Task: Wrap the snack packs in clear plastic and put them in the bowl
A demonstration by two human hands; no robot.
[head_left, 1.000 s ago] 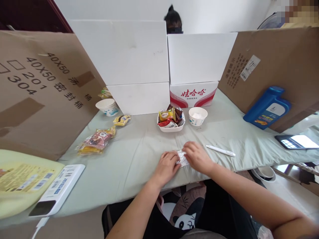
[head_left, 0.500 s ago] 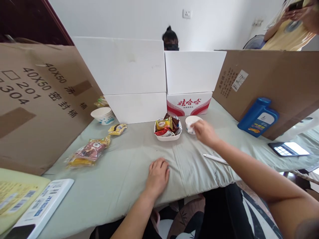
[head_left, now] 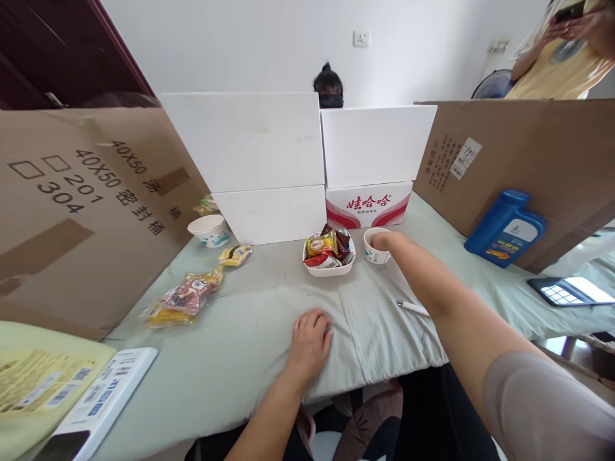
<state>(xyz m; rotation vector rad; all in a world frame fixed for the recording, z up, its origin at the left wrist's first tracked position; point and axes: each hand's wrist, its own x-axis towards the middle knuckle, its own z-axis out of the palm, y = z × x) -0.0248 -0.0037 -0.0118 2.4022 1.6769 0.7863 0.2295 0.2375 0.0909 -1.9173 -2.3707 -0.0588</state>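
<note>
Right hand: the right hand [head_left: 383,241] was stretched out to the small paper cup [head_left: 376,246] at centre frame, its fingertips at or over the rim; whether the fingers were pinched on anything could not be told, since the cup and the wrist hid them.
Left hand: the left hand [head_left: 311,339] lay palm down on the pale green cloth of the desk [head_left: 250,326], low centre, fingers loosely together and holding nothing.
Cup: it stood upright just right of the white snack dish [head_left: 330,266], which was heaped with wrapped sweets [head_left: 321,244].
Nearby: a white pen [head_left: 412,308] lay under the reaching forearm; a loose snack bag [head_left: 183,297] and a yellow wrapper [head_left: 235,253] sat left of centre, a second paper bowl [head_left: 209,230] beyond them, and a blue bottle [head_left: 504,227] leaned at the right.
Risk: the cup looked light, so a push from the fingertips could tip it or slide it against the dish; the forearm passing low could also roll the pen toward the desk edge.
Hidden: the cup's inside could not be seen, nor the right fingertips; a phone-like screen [head_left: 569,290] was cut off at the right edge, and another person [head_left: 328,91] behind the white boxes [head_left: 250,144] showed only partly.
</note>
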